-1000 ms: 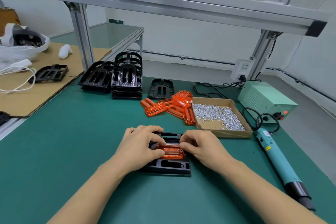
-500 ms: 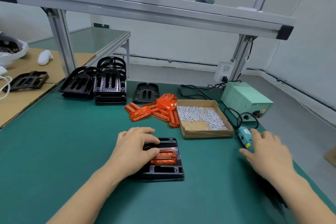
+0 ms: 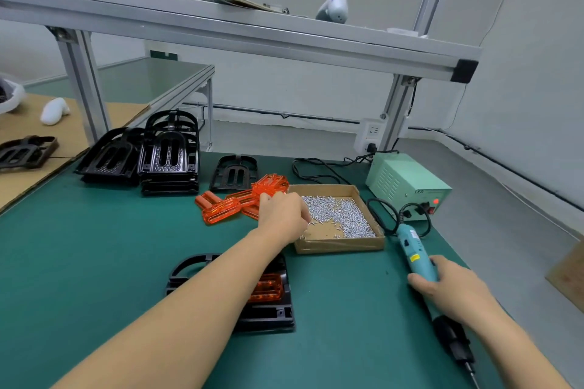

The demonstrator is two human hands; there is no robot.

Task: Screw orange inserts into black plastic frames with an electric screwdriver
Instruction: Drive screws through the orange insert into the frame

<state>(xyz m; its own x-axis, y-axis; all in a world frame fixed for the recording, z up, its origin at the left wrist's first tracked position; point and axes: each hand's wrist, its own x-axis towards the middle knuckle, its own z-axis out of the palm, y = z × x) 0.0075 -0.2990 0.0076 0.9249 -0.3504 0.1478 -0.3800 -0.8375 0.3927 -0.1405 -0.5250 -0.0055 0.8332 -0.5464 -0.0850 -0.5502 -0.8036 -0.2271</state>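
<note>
Left hand (image 3: 282, 215) reaching screws (image 3: 339, 215) at 1 o'clock, grip state hidden. Right hand (image 3: 455, 289) gripping screwdriver (image 3: 417, 254), axis 11-to-5, frame (image 3: 268, 309) at 9 o'clock.

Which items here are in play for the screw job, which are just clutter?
In play: black frame with orange insert, screw box, electric screwdriver, spare inserts, frame stacks, power supply.
Clutter: white object, shelf papers.

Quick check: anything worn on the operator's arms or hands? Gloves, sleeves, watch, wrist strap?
Nothing visible. The left hand and right hand are bare, without gloves or rings showing. Both forearms are uncovered up to the frame edge: no sleeves, watch, band or grounding strap in view.
</note>
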